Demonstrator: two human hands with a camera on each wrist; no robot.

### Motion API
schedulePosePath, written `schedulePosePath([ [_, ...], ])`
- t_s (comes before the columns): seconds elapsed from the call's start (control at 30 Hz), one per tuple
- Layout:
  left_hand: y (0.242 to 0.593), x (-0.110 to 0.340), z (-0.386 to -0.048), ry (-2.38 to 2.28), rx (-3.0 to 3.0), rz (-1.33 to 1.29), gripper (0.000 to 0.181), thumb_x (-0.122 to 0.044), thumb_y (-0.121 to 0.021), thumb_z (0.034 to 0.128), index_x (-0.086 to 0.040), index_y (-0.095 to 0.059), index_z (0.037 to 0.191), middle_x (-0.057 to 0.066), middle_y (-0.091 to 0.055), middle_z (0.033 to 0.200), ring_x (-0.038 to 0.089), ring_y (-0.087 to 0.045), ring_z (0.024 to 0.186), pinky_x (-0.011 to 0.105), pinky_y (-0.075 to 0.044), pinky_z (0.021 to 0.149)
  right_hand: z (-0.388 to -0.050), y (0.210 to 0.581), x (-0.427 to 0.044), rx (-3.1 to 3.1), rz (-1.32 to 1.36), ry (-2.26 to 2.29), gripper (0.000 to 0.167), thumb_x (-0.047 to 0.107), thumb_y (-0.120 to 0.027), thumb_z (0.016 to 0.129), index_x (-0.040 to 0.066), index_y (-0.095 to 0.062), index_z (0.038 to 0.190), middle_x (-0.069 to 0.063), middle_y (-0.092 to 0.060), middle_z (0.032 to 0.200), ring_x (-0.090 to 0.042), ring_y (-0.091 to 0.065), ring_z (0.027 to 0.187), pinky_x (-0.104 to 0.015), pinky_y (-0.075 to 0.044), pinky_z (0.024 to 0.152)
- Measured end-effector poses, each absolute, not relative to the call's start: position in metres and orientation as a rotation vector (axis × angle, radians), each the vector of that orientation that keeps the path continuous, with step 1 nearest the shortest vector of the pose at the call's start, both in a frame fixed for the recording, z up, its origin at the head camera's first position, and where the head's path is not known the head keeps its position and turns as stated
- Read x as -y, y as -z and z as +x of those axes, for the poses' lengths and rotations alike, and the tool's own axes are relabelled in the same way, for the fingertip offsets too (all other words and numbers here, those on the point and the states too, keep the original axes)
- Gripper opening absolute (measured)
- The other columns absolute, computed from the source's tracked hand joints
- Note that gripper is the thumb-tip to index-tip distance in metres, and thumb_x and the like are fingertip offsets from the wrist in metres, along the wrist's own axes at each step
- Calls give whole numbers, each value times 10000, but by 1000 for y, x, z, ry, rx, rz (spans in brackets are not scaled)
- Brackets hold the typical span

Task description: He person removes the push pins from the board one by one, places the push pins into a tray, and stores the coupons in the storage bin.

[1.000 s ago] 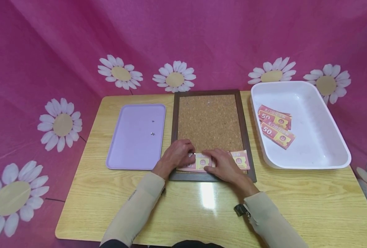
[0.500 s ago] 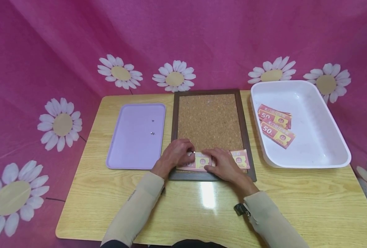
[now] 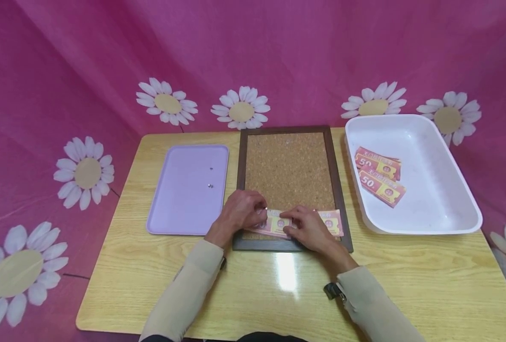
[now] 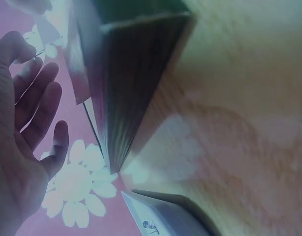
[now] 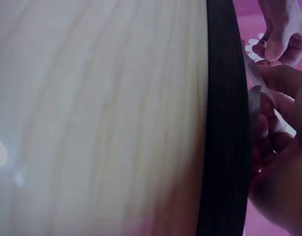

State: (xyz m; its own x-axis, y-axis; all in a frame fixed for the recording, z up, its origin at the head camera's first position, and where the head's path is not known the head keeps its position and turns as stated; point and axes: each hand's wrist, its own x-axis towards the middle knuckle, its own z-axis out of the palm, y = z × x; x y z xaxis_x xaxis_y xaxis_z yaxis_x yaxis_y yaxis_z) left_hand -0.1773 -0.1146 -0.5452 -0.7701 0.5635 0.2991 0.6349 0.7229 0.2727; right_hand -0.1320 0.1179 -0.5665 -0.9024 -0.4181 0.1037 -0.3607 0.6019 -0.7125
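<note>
My left hand is at the lower left of the framed cork board. Between its thumb and index finger it pinches a small thumbtack, whose thin point shows in the left wrist view. Under and beside the fingers, a pink and yellow coupon lies along the board's bottom edge. The right hand pinches that coupon's right part by its thumb and fingers. Another coupon lies at the board's lower right, partly behind the right hand.
On the left is a purple tray with several small metal tacks. To the right stands a white tub with several coupons inside. All rest on a wooden table before a pink flowered curtain.
The left hand has shifted slightly up and left. The right fingers have moved a little on the coupon, and the coupon's edge sits slightly differently.
</note>
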Motion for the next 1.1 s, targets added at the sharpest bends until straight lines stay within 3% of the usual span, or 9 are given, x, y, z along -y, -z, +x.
schedulePosePath([
  [0.37,542,119,-174,573,2706,-918,116,-266,-701,729,-197,-736,816,-73,-726,822,117,-639,771,286,-494,697,-132,557,-125,-2598,-512,1473,302,121,-761,797,117,-717,1096,-1,-595,807,-86,-532,669,-222,-457,584],
  [0.8,532,122,-175,590,2675,-917,131,-251,-719,749,-168,-749,846,-24,-752,932,143,-685,895,293,-529,780,-137,536,-148,-2621,-401,1519,307,154,-761,816,133,-714,1119,-32,-625,877,-131,-531,742,-213,-443,640],
  [1.1,532,125,-176,544,2671,-890,83,-254,-702,741,-202,-730,800,-67,-734,868,110,-633,761,277,-485,651,-138,529,-166,-2697,-390,1542,283,142,-746,832,123,-716,1113,-45,-630,899,-128,-528,746,-208,-449,652],
])
